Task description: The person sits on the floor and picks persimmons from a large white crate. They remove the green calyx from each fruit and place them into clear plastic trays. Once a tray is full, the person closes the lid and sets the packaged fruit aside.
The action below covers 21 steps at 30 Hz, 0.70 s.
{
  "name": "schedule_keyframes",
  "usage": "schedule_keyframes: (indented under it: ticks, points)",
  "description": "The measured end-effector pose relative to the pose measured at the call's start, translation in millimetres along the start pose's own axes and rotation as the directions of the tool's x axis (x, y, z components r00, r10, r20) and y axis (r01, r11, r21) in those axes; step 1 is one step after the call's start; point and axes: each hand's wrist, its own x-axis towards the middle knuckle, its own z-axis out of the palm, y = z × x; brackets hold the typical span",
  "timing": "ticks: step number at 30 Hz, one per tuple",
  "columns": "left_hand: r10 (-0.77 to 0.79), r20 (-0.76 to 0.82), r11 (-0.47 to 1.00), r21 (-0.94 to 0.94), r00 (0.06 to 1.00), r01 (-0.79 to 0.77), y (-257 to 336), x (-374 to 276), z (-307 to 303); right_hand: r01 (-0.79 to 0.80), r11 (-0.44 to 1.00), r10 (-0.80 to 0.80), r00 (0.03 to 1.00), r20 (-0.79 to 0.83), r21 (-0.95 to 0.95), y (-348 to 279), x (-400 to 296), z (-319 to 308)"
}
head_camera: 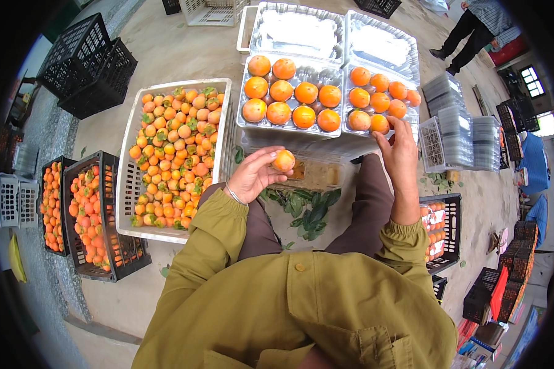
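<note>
My left hand [255, 174] holds a single orange persimmon [284, 160] between thumb and fingers, in front of the packing trays. At the right clear plastic clamshell tray [364, 131], my right hand [400, 150] has its thumb and fingertips on a persimmon [379, 124] in the near row; the hand hides that corner. Rows of persimmons fill much of this tray. The left clamshell tray [290, 131] beside it also holds several persimmons [278, 113], with bare cups at its far right. Both lids [297, 32] stand folded back.
Left of me is a white crate [124, 184] heaped with persimmons, then black crates [113, 258] of more. Stacked clear trays [457, 133] stand right, above a black crate [452, 230] of packed fruit. Leaves [311, 212] lie between my feet. A person [473, 30] stands far right.
</note>
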Motion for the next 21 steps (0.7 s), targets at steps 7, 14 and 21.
schedule_keyframes:
  ticks: [7,14,21]
  points:
    - [0.004,0.004,1.0,0.008,1.0,-0.004,0,2,0,0.042,0.998,-0.041,0.999,-0.019,0.045,9,-1,2]
    - [0.011,-0.02,1.0,-0.015,1.0,-0.011,0,5,-1,0.069,0.99,-0.044,0.98,-0.194,0.126,-31,18,-29]
    - [0.031,-0.04,1.0,0.007,0.999,-0.03,1,7,-4,0.261,0.962,-0.259,0.965,-0.035,0.083,-75,81,30]
